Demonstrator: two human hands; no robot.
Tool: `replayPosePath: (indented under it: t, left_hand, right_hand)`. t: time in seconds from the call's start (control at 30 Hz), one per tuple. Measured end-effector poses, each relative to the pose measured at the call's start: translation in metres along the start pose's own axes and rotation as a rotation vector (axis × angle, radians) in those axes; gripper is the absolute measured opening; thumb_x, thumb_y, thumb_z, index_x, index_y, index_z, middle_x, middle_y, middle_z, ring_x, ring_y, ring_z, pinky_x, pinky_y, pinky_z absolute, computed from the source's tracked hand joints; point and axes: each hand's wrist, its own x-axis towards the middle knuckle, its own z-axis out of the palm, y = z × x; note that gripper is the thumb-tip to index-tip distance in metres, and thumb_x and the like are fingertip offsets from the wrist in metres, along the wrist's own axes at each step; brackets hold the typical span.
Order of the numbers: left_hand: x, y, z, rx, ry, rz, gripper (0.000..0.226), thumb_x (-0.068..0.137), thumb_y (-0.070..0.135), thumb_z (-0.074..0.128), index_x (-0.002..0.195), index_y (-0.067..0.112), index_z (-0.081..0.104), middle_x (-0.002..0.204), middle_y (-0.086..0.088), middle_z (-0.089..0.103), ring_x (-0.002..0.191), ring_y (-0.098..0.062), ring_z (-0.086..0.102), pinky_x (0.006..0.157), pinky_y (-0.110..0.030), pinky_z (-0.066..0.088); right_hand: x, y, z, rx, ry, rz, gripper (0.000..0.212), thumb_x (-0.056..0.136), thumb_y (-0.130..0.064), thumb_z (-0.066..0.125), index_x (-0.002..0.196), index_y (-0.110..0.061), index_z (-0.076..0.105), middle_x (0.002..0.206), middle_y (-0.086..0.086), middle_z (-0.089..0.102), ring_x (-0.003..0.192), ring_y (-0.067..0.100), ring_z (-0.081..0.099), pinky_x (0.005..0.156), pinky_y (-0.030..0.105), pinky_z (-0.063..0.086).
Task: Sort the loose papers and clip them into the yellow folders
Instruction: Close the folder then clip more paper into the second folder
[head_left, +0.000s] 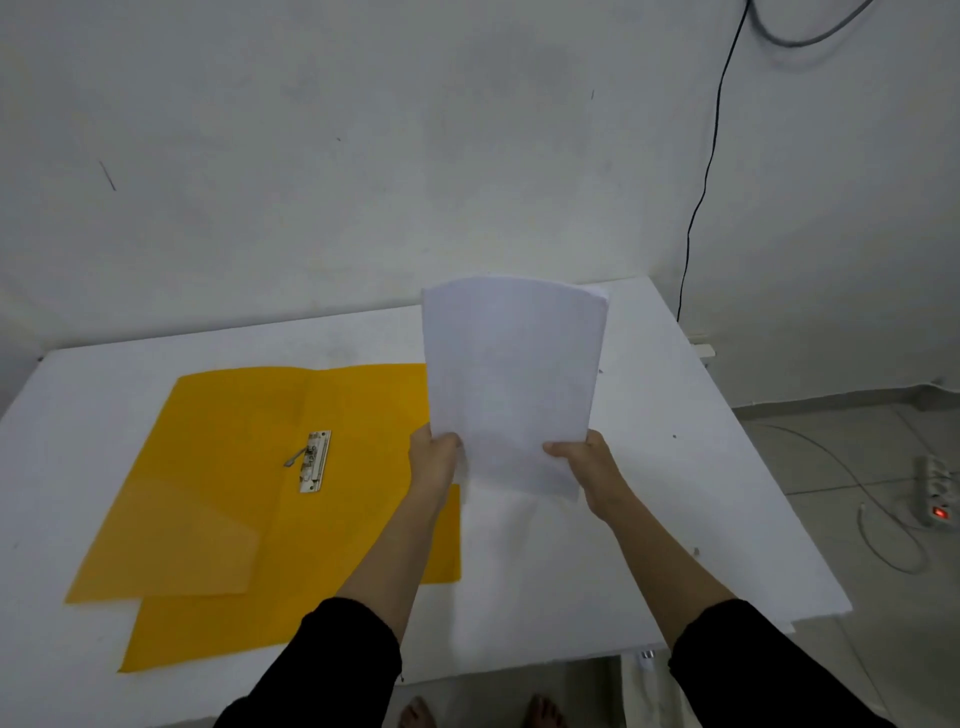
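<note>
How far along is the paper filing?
Done: top yellow folder lies open, metal clip bare. In hand: left hand and right hand grip the paper stack above the table. Left: nothing clipped yet; second folder waits underneath.

A white table (675, 493) stands against a pale, scuffed wall (363, 156) that bears a short dark scratch (107, 175) at the left. A thin black cable (706, 176) runs down the wall past the table's far right corner, and a grey cable (795, 44) loops above it. On the tiled floor (883, 649) to the right lies a white power strip (937, 488) with its red switch light (940, 513) glowing, and a pale cord (883, 540) curls beside it.
</note>
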Motion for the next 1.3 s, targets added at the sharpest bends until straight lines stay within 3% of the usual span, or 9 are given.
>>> replayPosePath:
  t: [0.17,0.47,0.7,0.83,0.97,1.03,1.13,1.23,1.3]
  left_hand:
    - [0.007,-0.004,-0.021,0.173,0.001,0.043,0.045,0.081,-0.011,0.048,0.122,0.002,0.062,0.119,-0.015,0.066,0.105,-0.031,0.061,0.085,-0.037,0.051]
    - [0.029,-0.023,-0.088,0.265,0.057,-0.111,0.037,0.088,-0.011,0.039,0.116,-0.001,0.061,0.121,-0.019,0.062,0.096,-0.028,0.054,0.08,-0.037,0.046]
    - [0.041,-0.039,-0.143,0.358,0.08,-0.238,0.041,0.093,-0.008,0.042,0.132,0.001,0.052,0.139,-0.017,0.051,0.109,-0.031,0.051,0.08,-0.028,0.038]
    - [0.044,-0.049,-0.172,0.34,0.045,-0.251,0.04,0.092,-0.009,0.04,0.125,0.002,0.059,0.129,-0.018,0.058,0.096,-0.028,0.049,0.078,-0.032,0.041]
    - [0.049,-0.053,-0.191,0.378,-0.051,-0.232,0.035,0.089,-0.012,0.043,0.118,-0.004,0.063,0.119,-0.022,0.062,0.106,-0.038,0.058,0.091,-0.044,0.05]
    - [0.05,-0.05,-0.196,0.442,-0.075,-0.209,0.024,0.084,-0.011,0.049,0.098,-0.001,0.067,0.099,-0.02,0.063,0.092,-0.035,0.058,0.079,-0.039,0.05]
    - [0.054,-0.047,-0.203,0.516,-0.012,-0.132,0.03,0.076,-0.007,0.053,0.06,0.01,0.035,0.067,-0.011,0.034,0.066,-0.021,0.027,0.06,-0.033,0.021]
    - [0.063,-0.044,-0.213,0.502,0.122,-0.089,0.024,0.078,-0.003,0.052,0.063,0.012,0.041,0.063,-0.007,0.04,0.057,-0.024,0.03,0.055,-0.031,0.026]
    - [0.067,-0.042,-0.217,0.475,0.182,-0.057,0.012,0.08,-0.001,0.057,0.086,0.01,0.056,0.076,-0.006,0.054,0.061,-0.022,0.044,0.051,-0.027,0.032]
  right_hand:
    - [0.001,0.005,0.008,-0.097,-0.059,0.08,0.034,0.084,0.0,0.063,0.117,-0.005,0.061,0.118,0.018,0.065,0.104,0.034,0.062,0.096,0.043,0.049]
    - [-0.002,0.013,0.059,-0.204,-0.179,0.289,0.039,0.085,0.0,0.062,0.123,-0.003,0.054,0.11,0.014,0.065,0.094,0.03,0.062,0.076,0.036,0.052]
    - [-0.004,0.015,0.112,-0.108,-0.205,0.298,0.041,0.085,0.004,0.059,0.125,-0.006,0.056,0.121,0.019,0.063,0.109,0.038,0.061,0.097,0.05,0.049]
    - [0.0,0.017,0.141,-0.023,-0.133,0.253,0.042,0.087,0.007,0.053,0.128,-0.004,0.056,0.124,0.021,0.062,0.111,0.041,0.06,0.097,0.053,0.048]
    - [0.007,0.02,0.164,-0.011,-0.053,0.254,0.045,0.086,0.012,0.052,0.129,0.001,0.054,0.126,0.024,0.059,0.114,0.043,0.058,0.098,0.052,0.047]
    - [0.009,0.023,0.17,-0.039,-0.018,0.262,0.046,0.086,0.014,0.053,0.13,0.002,0.054,0.128,0.024,0.059,0.116,0.042,0.057,0.1,0.053,0.045]
    - [0.011,0.027,0.174,-0.082,0.055,0.249,0.044,0.085,0.016,0.053,0.126,0.002,0.057,0.125,0.023,0.061,0.115,0.042,0.057,0.1,0.053,0.046]
    - [0.014,0.029,0.178,-0.093,0.105,0.22,0.041,0.084,0.017,0.05,0.12,0.001,0.061,0.121,0.025,0.062,0.109,0.04,0.06,0.093,0.047,0.048]
    - [0.016,0.029,0.177,-0.093,0.125,0.204,0.039,0.083,0.017,0.048,0.115,0.001,0.063,0.119,0.028,0.062,0.1,0.035,0.061,0.086,0.043,0.049]
